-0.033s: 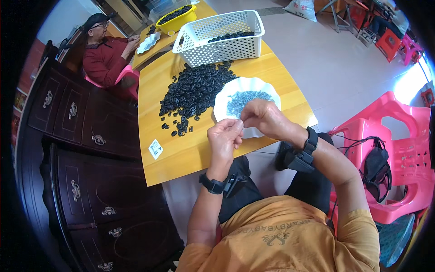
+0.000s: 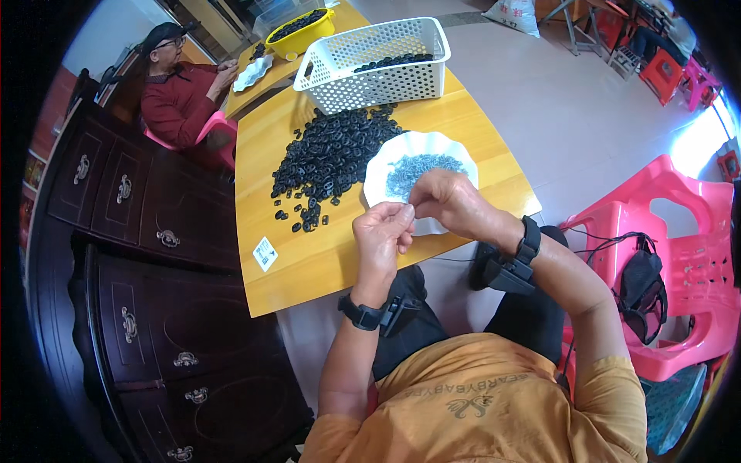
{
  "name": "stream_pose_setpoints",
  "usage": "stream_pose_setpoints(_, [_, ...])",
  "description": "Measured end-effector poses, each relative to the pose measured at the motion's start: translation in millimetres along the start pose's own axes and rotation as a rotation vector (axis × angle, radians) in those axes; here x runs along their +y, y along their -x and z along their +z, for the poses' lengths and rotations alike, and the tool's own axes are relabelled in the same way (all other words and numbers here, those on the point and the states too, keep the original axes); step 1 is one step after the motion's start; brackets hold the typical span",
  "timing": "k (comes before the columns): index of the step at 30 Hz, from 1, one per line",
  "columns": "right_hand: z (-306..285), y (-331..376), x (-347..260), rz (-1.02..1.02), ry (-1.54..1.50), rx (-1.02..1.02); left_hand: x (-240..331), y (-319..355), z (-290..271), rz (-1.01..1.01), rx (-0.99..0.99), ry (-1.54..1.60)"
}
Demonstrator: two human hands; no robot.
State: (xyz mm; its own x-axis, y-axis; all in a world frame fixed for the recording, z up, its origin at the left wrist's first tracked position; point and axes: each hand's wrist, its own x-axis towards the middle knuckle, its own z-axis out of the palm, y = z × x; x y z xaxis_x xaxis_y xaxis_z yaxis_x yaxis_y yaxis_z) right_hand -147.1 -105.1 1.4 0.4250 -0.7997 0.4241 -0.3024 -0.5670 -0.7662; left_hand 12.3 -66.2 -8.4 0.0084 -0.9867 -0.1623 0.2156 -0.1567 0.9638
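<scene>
My left hand (image 2: pixel 382 231) and my right hand (image 2: pixel 451 202) meet fingertip to fingertip just above the near rim of a white scalloped plate (image 2: pixel 457 150). Both hands are pinched shut on something small between them; it is too tiny to make out. The plate holds a heap of small grey metal pieces (image 2: pixel 421 171). Left of the plate, a big pile of black rings (image 2: pixel 332 154) spreads over the yellow wooden table (image 2: pixel 309 270). Both wrists wear black bands.
A white perforated basket (image 2: pixel 370 58) with black rings stands at the far end, a yellow bowl (image 2: pixel 297 31) behind it. Another person in red (image 2: pixel 181 96) sits at the far left. There is a small white card (image 2: pixel 265 253), a dark cabinet (image 2: pixel 139 231) on the left and a pink chair (image 2: pixel 679 255) on the right.
</scene>
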Motion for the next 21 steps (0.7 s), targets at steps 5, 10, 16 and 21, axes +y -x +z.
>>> stream_pose_setpoints(5, [0,0,0,-0.166,0.146,0.019,9,-4,-8,-0.092,-0.099,-0.014])
stream_pose_setpoints(10, [-3,2,1,-0.132,0.005,0.034,10,-5,-5,-0.137,-0.181,0.061])
stream_pose_setpoints(16, [-1,2,7,0.046,-0.035,0.111,-11,-10,0,0.518,0.098,-0.621])
stream_pose_setpoints(21, [-5,6,13,-0.132,0.477,0.017,3,-3,1,0.096,0.018,-0.164])
